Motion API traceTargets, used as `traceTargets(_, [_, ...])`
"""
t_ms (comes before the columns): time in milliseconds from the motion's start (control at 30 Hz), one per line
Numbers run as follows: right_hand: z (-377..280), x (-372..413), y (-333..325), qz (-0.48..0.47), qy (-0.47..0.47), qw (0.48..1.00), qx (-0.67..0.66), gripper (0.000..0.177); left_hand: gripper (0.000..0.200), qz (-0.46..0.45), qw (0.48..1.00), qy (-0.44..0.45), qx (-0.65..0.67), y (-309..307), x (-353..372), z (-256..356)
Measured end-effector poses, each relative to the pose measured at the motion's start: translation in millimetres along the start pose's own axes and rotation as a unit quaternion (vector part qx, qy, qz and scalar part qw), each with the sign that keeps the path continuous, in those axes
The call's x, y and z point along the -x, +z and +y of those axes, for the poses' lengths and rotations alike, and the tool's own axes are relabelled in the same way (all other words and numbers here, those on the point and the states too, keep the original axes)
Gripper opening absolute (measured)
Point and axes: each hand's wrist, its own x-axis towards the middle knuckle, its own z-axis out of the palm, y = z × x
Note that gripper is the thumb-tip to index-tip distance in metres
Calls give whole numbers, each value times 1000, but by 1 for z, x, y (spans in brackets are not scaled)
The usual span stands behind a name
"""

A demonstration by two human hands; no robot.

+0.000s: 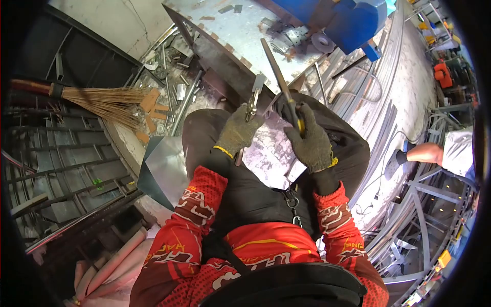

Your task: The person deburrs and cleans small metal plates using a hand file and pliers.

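Left hand (236, 134) pinching pliers (251, 105), right hand (312, 144) clenching file (276, 71); bench (240, 25) edge close ahead.

Straw broom (110, 100), blue machine (358, 20), scattered metal offcuts (286, 36), curved steel rods (394, 87), another person's arm (424, 152)

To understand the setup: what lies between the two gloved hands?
In the head view, a pale metal sheet lies between the left hand, holding pliers, and the right hand, holding a long tool.

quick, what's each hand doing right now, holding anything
Left hand: closed on pliers.
Right hand: closed on a long yellow-handled tool.
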Motion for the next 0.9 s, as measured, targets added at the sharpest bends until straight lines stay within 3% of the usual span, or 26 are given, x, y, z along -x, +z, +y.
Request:
traceTargets(33, [-5, 7, 1, -38, 68, 997, 2, 67, 42, -2, 1000, -4, -1, -1, 7, 13])
traceTargets(200, [5, -7, 8, -25, 78, 996, -34, 66, 54, -40, 999, 19, 30, 1, 6, 21])
traceTargets(300, [5, -10, 9, -28, 90, 991, -99, 67, 66, 12, 998, 20, 56, 4, -3, 2])
traceTargets(367, [0, -1, 9, 11, -44, 995, -91, 69, 69, 37, 999, 28, 5, 6, -15, -20])
traceTargets(467, [-5, 23, 13, 2, -104, 993, -56, 70, 69, 75, 990, 76, -94, 10, -30, -42])
traceTargets(533, [-16, 50, 15, -15, -81, 996, -40, 71, 65, 90, 980, 111, -139, 10, -25, -34])
traceTargets(567, [-20, 58, 17, -32, -60, 997, -24, 71, 62, 90, 981, 90, -149, 7, -12, -13])
traceTargets(600, [-20, 61, 22, -9, -104, 994, -41, 73, 59, 90, 981, 69, -159, 6, -3, -1])
traceTargets(700, [-21, 62, 31, 1, -106, 994, -10, 76, 58, 103, 979, 47, -172, 16, -3, 3])
traceTargets(900, [-35, -27, 44, 32, -70, 996, 34, 83, 58, 86, 955, 83, -270, 28, 5, 11])
